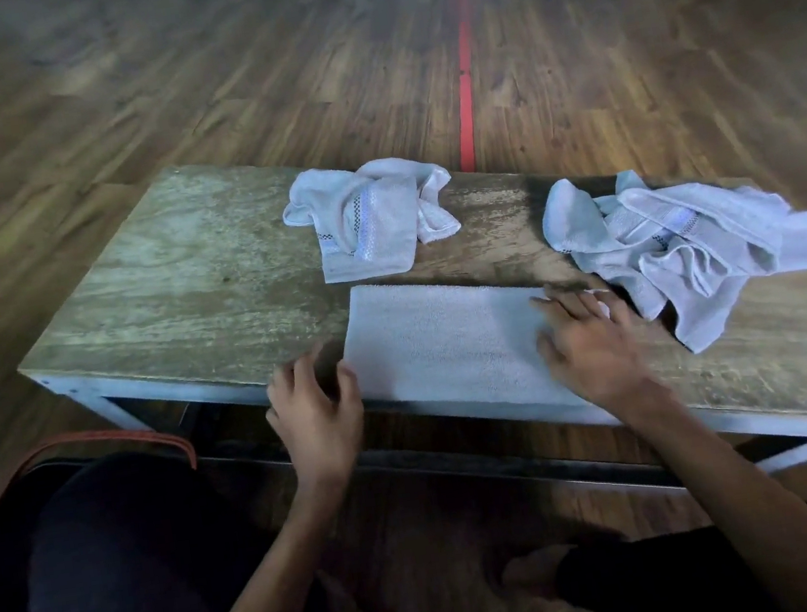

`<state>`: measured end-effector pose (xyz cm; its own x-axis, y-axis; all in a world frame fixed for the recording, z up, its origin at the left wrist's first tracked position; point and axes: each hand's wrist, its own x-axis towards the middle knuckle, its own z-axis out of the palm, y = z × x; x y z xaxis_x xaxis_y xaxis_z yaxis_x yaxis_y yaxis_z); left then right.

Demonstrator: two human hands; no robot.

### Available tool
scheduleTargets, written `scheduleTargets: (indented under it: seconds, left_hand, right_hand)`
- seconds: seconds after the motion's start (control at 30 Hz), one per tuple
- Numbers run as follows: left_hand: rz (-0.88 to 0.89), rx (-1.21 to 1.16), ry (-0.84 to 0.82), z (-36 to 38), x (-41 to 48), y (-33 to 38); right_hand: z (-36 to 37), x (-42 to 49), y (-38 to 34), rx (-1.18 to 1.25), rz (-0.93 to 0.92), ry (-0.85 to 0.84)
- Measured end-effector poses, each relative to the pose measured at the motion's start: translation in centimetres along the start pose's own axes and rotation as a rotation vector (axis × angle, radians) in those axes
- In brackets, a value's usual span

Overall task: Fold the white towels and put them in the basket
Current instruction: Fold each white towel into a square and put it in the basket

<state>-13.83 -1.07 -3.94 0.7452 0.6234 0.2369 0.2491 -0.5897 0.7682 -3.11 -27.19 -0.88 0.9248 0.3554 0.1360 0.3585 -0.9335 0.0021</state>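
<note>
A white towel (447, 336) lies flat as a folded rectangle at the near edge of the low wooden table (182, 295). My right hand (588, 342) rests on its right end with fingers spread flat. My left hand (315, 411) is at the towel's left edge, thumb touching the corner, fingers loosely bent and holding nothing. A crumpled white towel (368, 217) lies at the table's far middle. A heap of crumpled white towels (682, 240) sits at the right. No basket shows in the view.
The table has a metal frame and stands on a wooden floor with a red tape line (464, 89). A dark bag with a red-orange strap (99, 442) sits at my lower left. My knees and feet are under the table's near edge.
</note>
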Motion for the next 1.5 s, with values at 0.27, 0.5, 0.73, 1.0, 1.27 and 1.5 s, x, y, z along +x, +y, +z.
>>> scheduleTargets:
  seconds: [0.27, 0.5, 0.73, 1.0, 1.27, 1.5]
  left_hand:
    - [-0.533, -0.629, 0.009, 2.1, -3.4, 1.4]
    - [-0.519, -0.595, 0.069, 2.5, -3.0, 1.2]
    - [-0.59, -0.673, 0.102, 2.7, -2.6, 1.2]
    - [-0.605, -0.712, 0.126, 2.2, -2.4, 1.1]
    - [-0.528, -0.625, 0.099, 1.8, -2.2, 0.5]
    - [-0.429, -0.472, 0.154, 0.5, -1.4, 0.9]
  right_hand:
    - [-0.2, 10.3, -8.5, 0.205, -0.25, -0.19]
    - [2.2, 10.0, -11.3, 0.144, -0.532, -0.293]
    - [3.2, 9.5, -11.6, 0.268, -0.442, -0.124]
    - [1.5, 13.3, -14.1, 0.417, -0.259, -0.197]
    - [1.6, 14.5, -13.5, 0.505, -0.141, -0.304]
    - [0.7, 11.5, -11.9, 0.355, 0.026, -0.044]
